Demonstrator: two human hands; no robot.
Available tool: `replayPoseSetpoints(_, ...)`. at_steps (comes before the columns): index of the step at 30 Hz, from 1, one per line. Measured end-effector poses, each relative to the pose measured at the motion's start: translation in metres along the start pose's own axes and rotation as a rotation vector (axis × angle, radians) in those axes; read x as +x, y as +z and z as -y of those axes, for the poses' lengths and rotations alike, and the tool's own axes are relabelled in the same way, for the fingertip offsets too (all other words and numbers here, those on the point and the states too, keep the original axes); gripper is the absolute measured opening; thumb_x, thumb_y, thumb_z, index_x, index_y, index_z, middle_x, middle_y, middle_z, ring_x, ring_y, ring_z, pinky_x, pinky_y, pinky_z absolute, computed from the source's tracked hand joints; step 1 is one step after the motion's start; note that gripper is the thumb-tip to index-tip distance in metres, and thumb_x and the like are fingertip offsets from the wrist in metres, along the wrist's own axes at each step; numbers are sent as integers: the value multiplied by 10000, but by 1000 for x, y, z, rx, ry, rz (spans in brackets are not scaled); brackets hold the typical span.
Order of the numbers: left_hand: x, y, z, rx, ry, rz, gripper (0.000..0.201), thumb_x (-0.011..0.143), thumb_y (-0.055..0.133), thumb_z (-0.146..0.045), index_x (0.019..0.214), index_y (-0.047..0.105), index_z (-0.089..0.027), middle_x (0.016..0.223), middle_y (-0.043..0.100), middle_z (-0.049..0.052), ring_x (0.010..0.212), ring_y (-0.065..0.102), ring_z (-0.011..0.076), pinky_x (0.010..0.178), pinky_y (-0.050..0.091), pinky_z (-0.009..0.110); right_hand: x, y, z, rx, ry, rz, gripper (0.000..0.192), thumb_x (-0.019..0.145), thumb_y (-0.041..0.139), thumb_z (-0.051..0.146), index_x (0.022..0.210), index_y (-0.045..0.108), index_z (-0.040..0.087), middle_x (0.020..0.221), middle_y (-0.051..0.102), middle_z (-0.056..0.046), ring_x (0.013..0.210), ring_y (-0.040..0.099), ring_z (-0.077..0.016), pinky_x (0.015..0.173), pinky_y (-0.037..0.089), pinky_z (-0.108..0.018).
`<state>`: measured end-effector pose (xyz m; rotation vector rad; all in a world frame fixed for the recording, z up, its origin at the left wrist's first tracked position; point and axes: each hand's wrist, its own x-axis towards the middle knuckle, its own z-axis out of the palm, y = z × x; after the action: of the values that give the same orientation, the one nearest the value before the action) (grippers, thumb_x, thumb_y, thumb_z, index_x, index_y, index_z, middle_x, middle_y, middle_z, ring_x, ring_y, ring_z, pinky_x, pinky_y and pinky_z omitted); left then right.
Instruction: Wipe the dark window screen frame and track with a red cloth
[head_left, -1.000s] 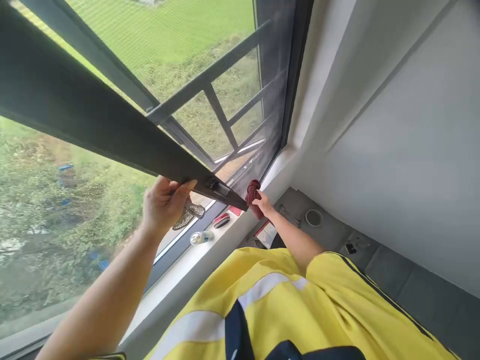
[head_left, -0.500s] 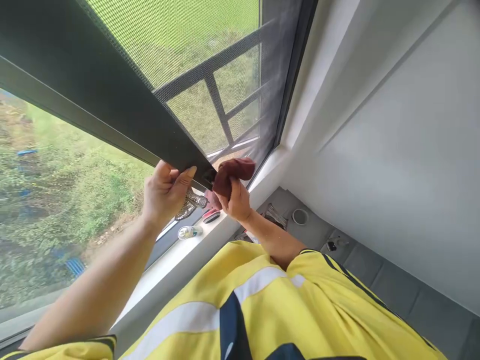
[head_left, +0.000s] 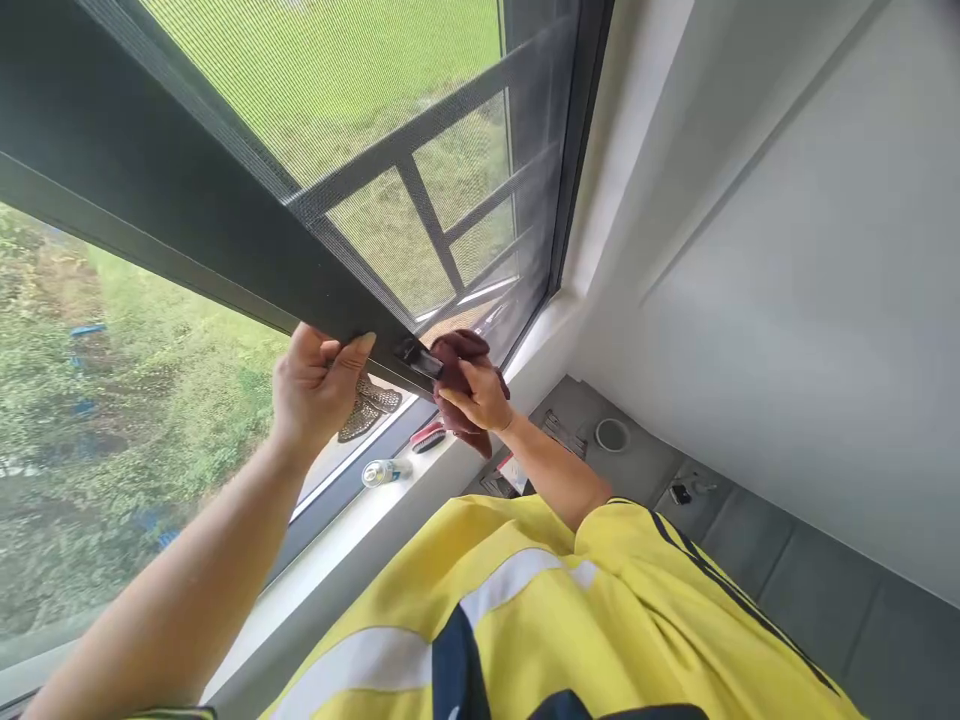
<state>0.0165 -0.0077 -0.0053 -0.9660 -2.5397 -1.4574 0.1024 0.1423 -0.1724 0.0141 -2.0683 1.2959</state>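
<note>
My left hand [head_left: 319,395] grips the edge of a dark window frame [head_left: 225,220], with the thumb on its face. A patterned, bow-shaped piece [head_left: 369,408] shows just beside that hand; I cannot tell whether it is touched. My right hand [head_left: 480,395] is closed around a maroon cloth [head_left: 459,352], bunched at the lower end of the frame. A black latch-like fitting [head_left: 418,357] shows on the frame right next to the cloth. Behind the frame stands a mesh screen [head_left: 390,240].
On the white sill [head_left: 352,535] stand a spray can [head_left: 384,472] and a red brush [head_left: 427,437]. A round container [head_left: 612,434] and a small dark object [head_left: 680,494] rest on the grey floor [head_left: 750,560]. A white wall [head_left: 810,280] rises at the right.
My right hand has shifted slightly right and down with the cloth, which now hangs lower and leaves the black fitting uncovered. My left hand keeps its hold on the frame.
</note>
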Motion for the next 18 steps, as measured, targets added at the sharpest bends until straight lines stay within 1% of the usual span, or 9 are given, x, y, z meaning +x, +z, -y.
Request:
replayPoseSetpoints(2,-1,1,0,-32,-1,-3,248,803,693,-307,983,601,-163,555,557,-44,435,485,89,386,350,161,8,2,3,246,85,37,363,873,572,477,1081,602,182,977,631,-56,974,571,-206,931,453,-358)
replayPoseSetpoints(4,-1,1,0,-32,-12,-9,242,795,700,-306,966,604,-165,545,554,-45,428,485,91,379,347,163,6,12,-4,510,224,51,367,859,600,472,1112,584,206,955,626,-20,907,583,-168,869,483,-317)
replayPoseSetpoints(6,-1,0,0,-30,-12,-37,256,775,714,-315,952,603,-167,541,556,-46,423,489,97,367,347,167,-3,23,-16,693,334,36,367,823,640,486,1077,593,224,898,618,7,840,583,-144,817,495,-289)
replayPoseSetpoints(8,0,-1,2,-24,-12,-66,267,753,723,-325,931,600,-169,534,557,-47,408,481,100,349,338,172,-14,31,-28,801,395,14,363,774,687,496,993,616,217,847,609,15,790,575,-132,776,497,-274)
replayPoseSetpoints(10,0,-2,2,-6,-27,-70,264,750,719,-337,914,600,-169,520,549,-49,387,458,94,332,310,173,-18,33,-31,882,439,10,354,747,708,491,929,625,199,800,601,16,726,562,-119,717,498,-259)
replayPoseSetpoints(12,1,-3,2,26,-58,-49,250,762,711,-342,903,596,-170,517,547,-49,389,453,89,344,307,172,-13,30,-25,919,468,0,339,754,701,477,920,628,191,779,600,18,689,554,-111,676,496,-248)
replayPoseSetpoints(15,1,-3,1,25,-88,-52,235,772,706,-320,901,577,-173,535,552,-49,413,471,90,373,331,177,2,26,-8,876,430,16,328,786,672,451,985,635,193,838,614,10,758,579,-119,746,508,-262)
replayPoseSetpoints(16,2,-4,1,21,-94,-62,236,770,708,-312,906,574,-173,541,553,-49,416,472,92,372,332,180,6,26,-6,858,413,13,327,797,660,448,999,635,192,857,614,7,786,584,-122,780,507,-271)
replayPoseSetpoints(18,3,-5,3,15,-96,-79,244,761,712,-311,910,581,-171,540,549,-48,412,462,96,360,324,186,6,29,-9,828,414,6,331,799,644,463,977,634,184,866,608,-1,810,585,-128,813,505,-288)
